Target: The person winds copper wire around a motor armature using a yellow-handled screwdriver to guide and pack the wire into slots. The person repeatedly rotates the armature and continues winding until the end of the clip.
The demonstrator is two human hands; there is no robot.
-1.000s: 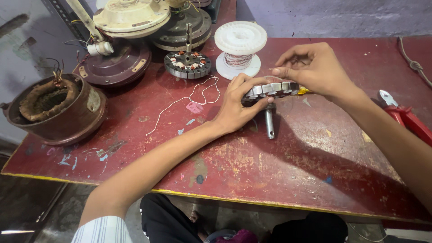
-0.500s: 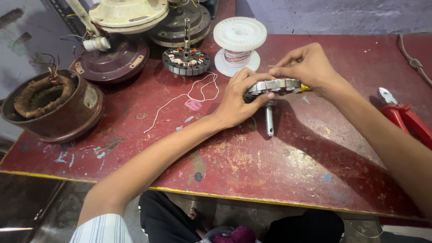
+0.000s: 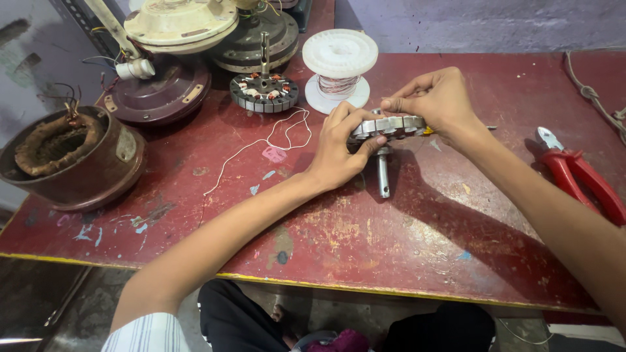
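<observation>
Hands meet over the middle of the red bench (image 3: 417, 248), and between them sits one bare stator core (image 3: 389, 125), a ring of grey steel teeth without wire. The left hand (image 3: 342, 146) closes around the near-left side of the ring, thumb lying on its rim, so this grip is holding the core from the side. The right hand (image 3: 435, 98) comes from above and pinches the top edge with narrow fingertips; something small and yellow shows under it, but I cannot tell what it is. One steel shaft (image 3: 383, 175) goes down from the core and its end touches the bench.

Behind the hands stands one white spool (image 3: 339, 65) with thin copper-coloured wire, and just left of it one wound stator (image 3: 264, 91). One loose white thread (image 3: 274, 140) curls on the bench near the left wrist. Three fan motor housings are at the far left: one cream (image 3: 179, 23), one maroon (image 3: 163, 91), one brown with a copper winding inside (image 3: 72, 160). One pair of red pliers (image 3: 577, 173) lies well apart at the right.
</observation>
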